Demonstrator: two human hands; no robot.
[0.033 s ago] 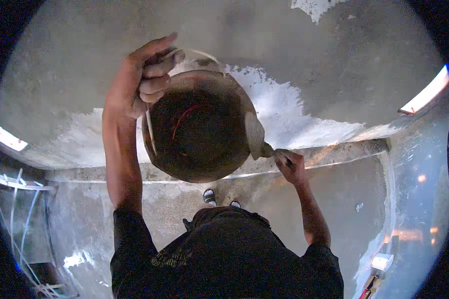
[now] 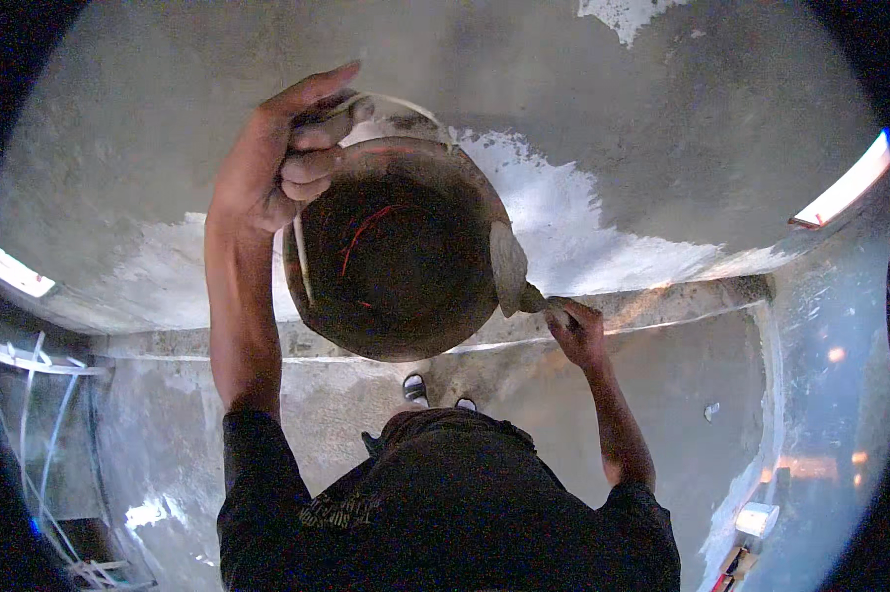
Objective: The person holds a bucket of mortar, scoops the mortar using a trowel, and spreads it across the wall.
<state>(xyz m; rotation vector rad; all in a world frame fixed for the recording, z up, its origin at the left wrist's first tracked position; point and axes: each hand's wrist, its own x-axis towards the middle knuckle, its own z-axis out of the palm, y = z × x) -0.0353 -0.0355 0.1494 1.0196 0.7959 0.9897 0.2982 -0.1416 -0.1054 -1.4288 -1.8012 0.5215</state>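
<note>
Round dark bucket (image 2: 470,192), mid-frame, L hand (image 2: 292,168) gripping top-left; R hand (image 2: 577,332) grips grey-smeared trowel (image 2: 507,268), blade at rt rim.

From here the bucket (image 2: 396,343) is looking dull, the trowel (image 2: 510,271) is appearing matt and caked, the wall (image 2: 702,109) is looking rough, the T-shirt (image 2: 465,513) is showing matt cloth.

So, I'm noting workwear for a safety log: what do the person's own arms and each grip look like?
The black sleeves are short, leaving the forearms bare. The left grip and right grip are ungloved, and no watch or band shows on either wrist.
</note>
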